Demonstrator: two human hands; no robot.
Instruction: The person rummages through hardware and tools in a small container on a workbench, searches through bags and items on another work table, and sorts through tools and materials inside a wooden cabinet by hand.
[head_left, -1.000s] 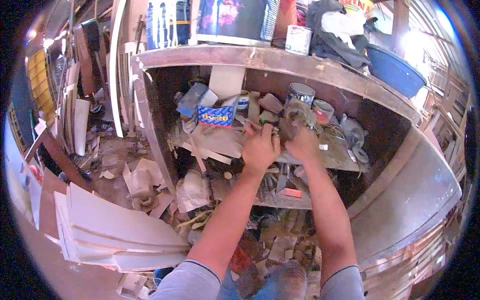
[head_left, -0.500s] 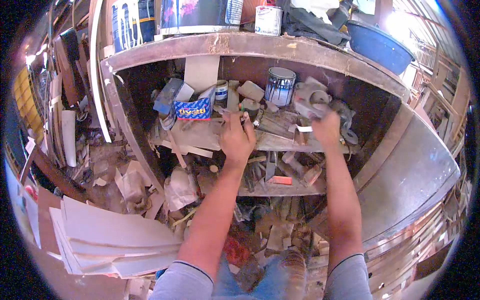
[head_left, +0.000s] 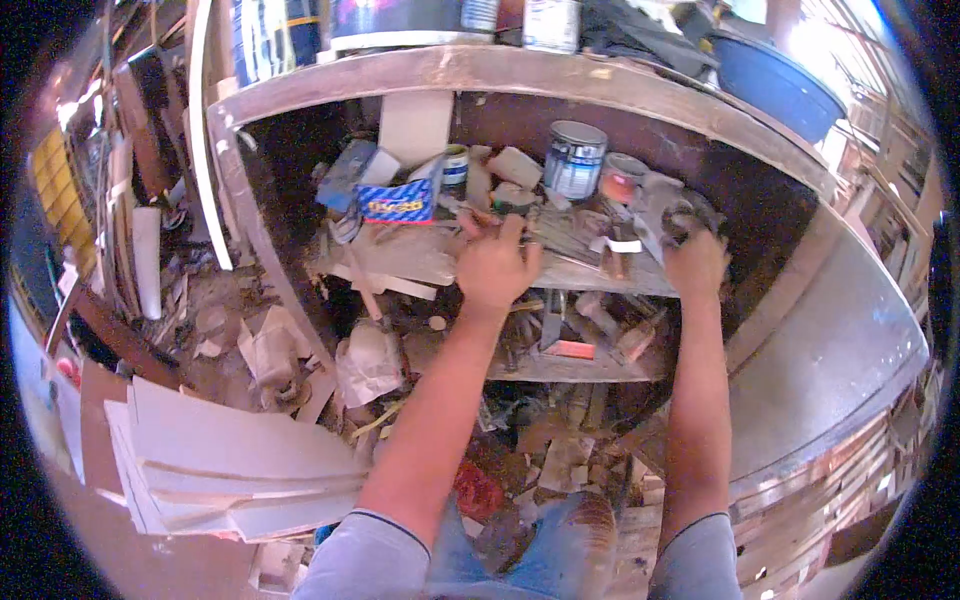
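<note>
My right hand (head_left: pixel 697 265) is at the right side of the upper shelf, its fingers closed on a dusty grey bundle (head_left: pixel 660 205) with a dark ring-shaped part. Left of the bundle stands a small tin (head_left: pixel 622 178) with a reddish label. My left hand (head_left: pixel 497 265) is over small clutter at the shelf's middle, fingers curled; whatever they hold is hidden. Close by are a blue box with yellow lettering (head_left: pixel 395 204), a small jar (head_left: pixel 455 165) and a paint-streaked can (head_left: pixel 575 160). A white strip (head_left: pixel 617 245) lies between my hands.
The cabinet's top board (head_left: pixel 480 70) carries paint cans and a blue basin (head_left: pixel 780 85). A lower shelf (head_left: pixel 590 370) holds tools and scraps. Board sheets (head_left: pixel 230 450) lie at the lower left; a grey panel (head_left: pixel 830 340) slants at the right.
My right hand has moved right and slightly down with the grey bundle, uncovering the reddish tin. My left hand has shifted a little right in view. The camera view has tilted slightly.
</note>
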